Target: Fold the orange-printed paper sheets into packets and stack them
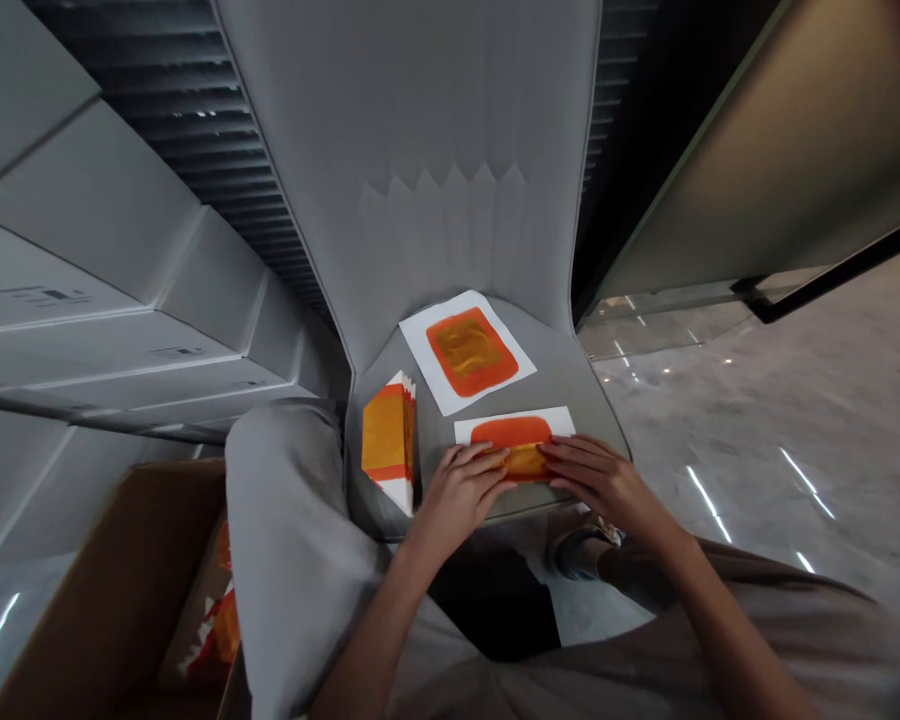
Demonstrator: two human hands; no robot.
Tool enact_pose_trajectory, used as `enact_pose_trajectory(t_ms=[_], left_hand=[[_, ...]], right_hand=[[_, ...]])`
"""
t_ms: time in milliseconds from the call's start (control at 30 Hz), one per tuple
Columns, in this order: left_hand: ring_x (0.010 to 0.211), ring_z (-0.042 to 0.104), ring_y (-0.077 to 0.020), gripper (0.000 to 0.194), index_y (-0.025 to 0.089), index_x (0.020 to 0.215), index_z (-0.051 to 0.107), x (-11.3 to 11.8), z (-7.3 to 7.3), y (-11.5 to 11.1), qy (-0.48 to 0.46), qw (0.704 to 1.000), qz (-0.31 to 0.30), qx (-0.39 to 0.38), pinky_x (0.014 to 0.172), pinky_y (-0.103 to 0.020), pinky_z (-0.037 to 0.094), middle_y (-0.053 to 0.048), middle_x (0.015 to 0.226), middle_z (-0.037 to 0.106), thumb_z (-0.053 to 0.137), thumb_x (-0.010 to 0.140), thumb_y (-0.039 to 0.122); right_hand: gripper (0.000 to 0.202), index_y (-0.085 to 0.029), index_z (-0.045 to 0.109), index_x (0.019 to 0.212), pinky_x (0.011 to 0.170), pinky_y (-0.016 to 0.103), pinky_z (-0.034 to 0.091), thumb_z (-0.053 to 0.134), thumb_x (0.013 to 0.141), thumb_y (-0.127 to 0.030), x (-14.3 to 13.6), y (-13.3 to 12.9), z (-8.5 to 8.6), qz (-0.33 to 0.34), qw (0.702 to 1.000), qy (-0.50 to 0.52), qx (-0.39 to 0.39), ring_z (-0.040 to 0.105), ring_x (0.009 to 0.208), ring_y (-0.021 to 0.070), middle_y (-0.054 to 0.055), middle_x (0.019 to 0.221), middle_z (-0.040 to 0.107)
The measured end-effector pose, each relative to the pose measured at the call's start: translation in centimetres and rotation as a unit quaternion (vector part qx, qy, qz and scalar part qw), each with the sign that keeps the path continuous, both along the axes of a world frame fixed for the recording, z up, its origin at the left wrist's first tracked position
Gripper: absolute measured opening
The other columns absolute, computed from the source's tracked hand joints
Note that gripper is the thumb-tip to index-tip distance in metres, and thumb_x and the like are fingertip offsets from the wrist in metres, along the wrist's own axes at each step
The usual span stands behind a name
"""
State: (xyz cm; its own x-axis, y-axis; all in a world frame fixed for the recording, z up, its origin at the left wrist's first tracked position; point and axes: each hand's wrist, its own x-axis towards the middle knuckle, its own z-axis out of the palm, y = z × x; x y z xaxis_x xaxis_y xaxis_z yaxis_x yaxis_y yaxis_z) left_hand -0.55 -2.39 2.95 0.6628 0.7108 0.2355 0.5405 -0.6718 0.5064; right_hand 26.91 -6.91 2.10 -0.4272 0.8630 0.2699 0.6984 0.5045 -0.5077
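Observation:
On the seat's front part lies a partly folded white paper [511, 430] with an orange patch and a gold band along its near edge. My left hand [461, 490] presses on the left end of the gold band, fingers together. At the right end, the fingers of my right hand [607, 480] lie close together on the same fold. Behind it rests a flat white sheet [471, 352] with an orange patch and a gold rectangle, touched by neither hand. A stack of folded gold, orange and white papers [388, 437] sits at the seat's left.
The grey chair [450, 120] has a tall back. White boxes [105, 200] are piled at the left. An open cardboard box [120, 570] at the lower left holds orange and white papers [221, 620]. A glass panel with a black handle [840, 270] stands at the right.

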Motion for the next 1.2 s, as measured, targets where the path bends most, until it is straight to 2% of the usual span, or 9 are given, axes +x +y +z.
enact_pose_trajectory(t_ms=[100,233,367,500,667,800,1200], left_hand=[[0.114,0.063,-0.0197,0.018,0.025,0.103,0.075,0.5,-0.1,0.0,-0.048,0.998,0.036,-0.027,0.099,-0.04,0.048,-0.002,0.119,0.073,0.058,0.1,0.031],[0.098,0.065,-0.0184,0.015,0.021,0.096,0.073,1.3,-0.4,0.2,-0.105,0.988,0.094,-0.062,0.09,-0.035,0.052,-0.004,0.101,0.073,0.059,0.099,0.027],[0.088,0.062,-0.0183,0.013,0.02,0.087,0.065,2.0,-0.5,0.3,-0.058,0.983,0.16,-0.067,0.082,-0.032,0.051,-0.003,0.088,0.067,0.062,0.097,0.028],[0.083,0.059,-0.0181,0.017,0.021,0.084,0.059,2.2,-0.5,-0.1,-0.002,0.981,0.19,-0.033,0.078,-0.031,0.048,-0.002,0.085,0.061,0.061,0.098,0.031],[0.084,0.059,-0.0184,0.017,0.021,0.087,0.06,2.5,-0.9,-0.7,0.036,0.976,0.216,0.003,0.079,-0.032,0.048,-0.004,0.093,0.061,0.057,0.1,0.032],[0.084,0.059,-0.0185,0.018,0.021,0.088,0.06,2.7,-1.3,-0.7,0.042,0.973,0.227,0.011,0.079,-0.033,0.048,-0.004,0.093,0.061,0.056,0.1,0.034],[0.083,0.06,-0.0186,0.017,0.021,0.09,0.059,2.9,-1.4,-0.5,0.045,0.967,0.247,0.029,0.075,-0.032,0.05,-0.005,0.095,0.062,0.055,0.101,0.034]], right_hand=[[0.028,-0.029,0.068,0.126,0.099,0.047,0.053,0.058,0.1,-0.026,-0.2,0.2,-0.2,-0.034,0.999,0.021,0.006,0.066,0.116,0.0241,0.003,0.121,0.073],[0.016,-0.024,0.071,0.105,0.083,0.041,0.053,0.056,0.101,-0.029,-0.7,0.7,-0.9,-0.084,0.996,0.018,-0.002,0.068,0.094,0.0236,0.008,0.104,0.074],[0.02,-0.022,0.068,0.094,0.076,0.039,0.052,0.055,0.101,-0.035,-1.0,1.3,-1.6,-0.114,0.992,0.043,-0.026,0.065,0.084,0.0231,0.007,0.09,0.07],[0.02,-0.023,0.066,0.093,0.076,0.039,0.052,0.057,0.1,-0.04,-1.2,1.6,-2.0,-0.142,0.988,0.055,-0.034,0.064,0.083,0.024,0.007,0.088,0.068],[0.023,-0.023,0.065,0.095,0.073,0.038,0.052,0.06,0.097,-0.046,-1.5,1.6,-2.1,-0.18,0.982,0.056,-0.027,0.064,0.081,0.0242,0.007,0.088,0.067],[0.026,-0.024,0.064,0.095,0.073,0.037,0.052,0.062,0.095,-0.049,-1.7,1.5,-2.0,-0.211,0.975,0.069,-0.031,0.065,0.081,0.0239,0.006,0.089,0.065],[0.027,-0.024,0.063,0.091,0.07,0.036,0.051,0.061,0.095,-0.05,-1.9,1.5,-1.7,-0.223,0.97,0.08,-0.05,0.064,0.078,0.0231,0.006,0.089,0.066]])
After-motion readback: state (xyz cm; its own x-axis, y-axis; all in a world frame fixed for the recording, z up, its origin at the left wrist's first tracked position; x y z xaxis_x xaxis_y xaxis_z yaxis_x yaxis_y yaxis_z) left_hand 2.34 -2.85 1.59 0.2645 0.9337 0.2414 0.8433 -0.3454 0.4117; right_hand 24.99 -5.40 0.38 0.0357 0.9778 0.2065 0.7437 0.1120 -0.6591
